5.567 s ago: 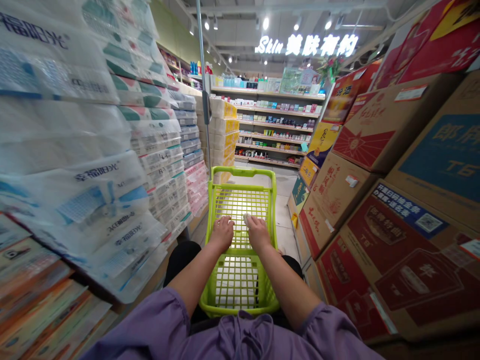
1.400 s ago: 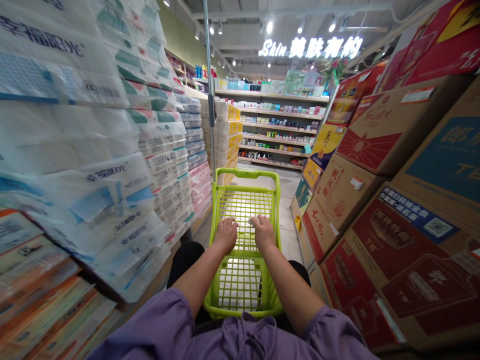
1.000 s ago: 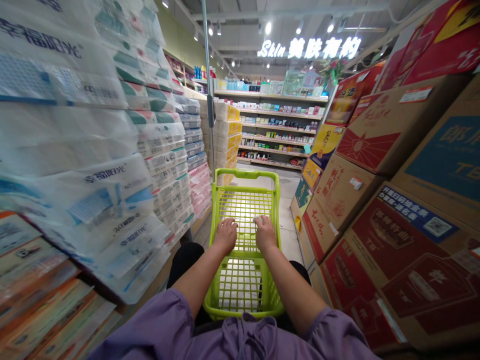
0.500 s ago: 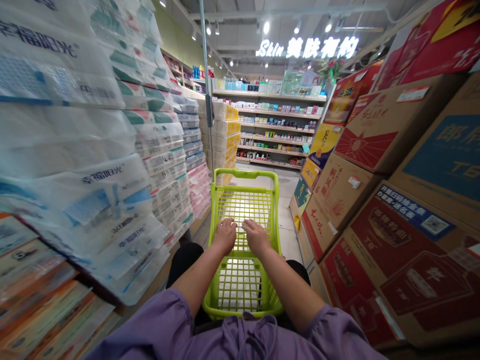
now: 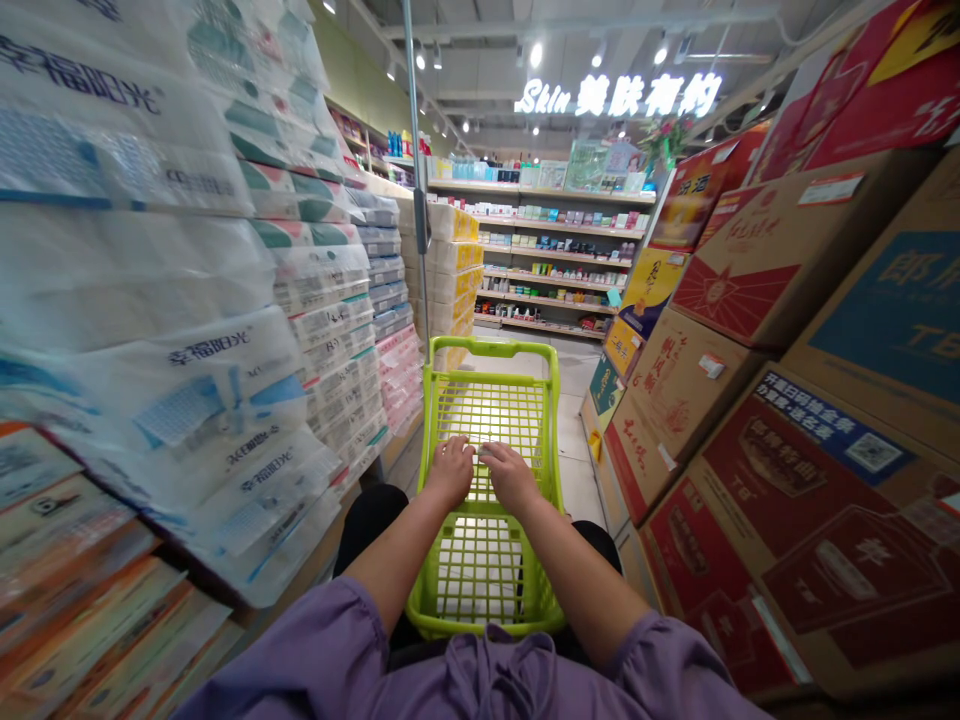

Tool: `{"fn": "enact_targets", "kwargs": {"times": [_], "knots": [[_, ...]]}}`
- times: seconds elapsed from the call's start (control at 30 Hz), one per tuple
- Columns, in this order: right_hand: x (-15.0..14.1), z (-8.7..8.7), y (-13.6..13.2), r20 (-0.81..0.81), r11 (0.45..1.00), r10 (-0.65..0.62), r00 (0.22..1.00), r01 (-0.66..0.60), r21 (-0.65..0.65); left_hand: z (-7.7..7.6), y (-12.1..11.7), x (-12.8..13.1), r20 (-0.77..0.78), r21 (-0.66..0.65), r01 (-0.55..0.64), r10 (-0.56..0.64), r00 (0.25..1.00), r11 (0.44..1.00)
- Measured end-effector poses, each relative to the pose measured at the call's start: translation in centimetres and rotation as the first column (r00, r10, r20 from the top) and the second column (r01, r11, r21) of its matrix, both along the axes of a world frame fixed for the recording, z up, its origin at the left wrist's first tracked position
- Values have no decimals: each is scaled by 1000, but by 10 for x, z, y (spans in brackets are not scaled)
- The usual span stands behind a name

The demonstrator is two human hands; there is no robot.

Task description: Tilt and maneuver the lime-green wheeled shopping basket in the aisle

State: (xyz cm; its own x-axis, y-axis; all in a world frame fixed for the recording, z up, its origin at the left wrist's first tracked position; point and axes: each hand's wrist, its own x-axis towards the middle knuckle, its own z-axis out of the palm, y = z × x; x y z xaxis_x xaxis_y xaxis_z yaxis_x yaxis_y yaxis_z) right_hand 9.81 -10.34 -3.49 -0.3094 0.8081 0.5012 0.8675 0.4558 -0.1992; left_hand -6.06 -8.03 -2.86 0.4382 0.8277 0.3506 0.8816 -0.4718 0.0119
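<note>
A lime-green plastic shopping basket (image 5: pixel 556 400) with a grid of square openings stands between my knees, its raised handle bar (image 5: pixel 491 347) on the far side. Both hands are over the basket, close together, palms down. My left hand (image 5: pixel 451 472) has its fingers loosely bent and apart, with nothing visible in them. To its right, my right hand (image 5: pixel 511 476) points its slightly bent fingers inward toward the left fingertips. No held thing shows there either. Whether the fingers touch the grid I cannot tell.
Stacked tissue packs (image 5: pixel 225 380) line the left side, with a metal pole (image 5: pixel 421 210) beyond them. Printed cartons (image 5: pixel 750 270) are piled high on the right. Pale floor tiles (image 5: pixel 577 460) lead to shelves (image 5: pixel 555 235) of small boxes and bottles.
My right hand's fingertips have shifted slightly left, closer to my left hand. The surroundings have moved marginally right in view. The basket stays in place.
</note>
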Motion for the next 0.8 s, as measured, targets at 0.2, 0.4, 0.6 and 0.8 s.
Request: {"fn": "enact_targets", "kwargs": {"times": [0.2,0.4,0.6,0.8], "knots": [[8,3,0,-60,963,-269,961,268,-24,1,-1,0,5,-3,0,0,1000,1000],[-4,0,0,3,996,78,997,-78,52,1,-1,0,0,-1,0,0,1000,1000],[7,1,3,-84,958,-285,955,287,18,0,-1,0,11,-3,-1,1,1000,1000],[0,3,-2,8,999,12,1000,-12,30,0,0,0,5,-7,-1,1,1000,1000]]}}
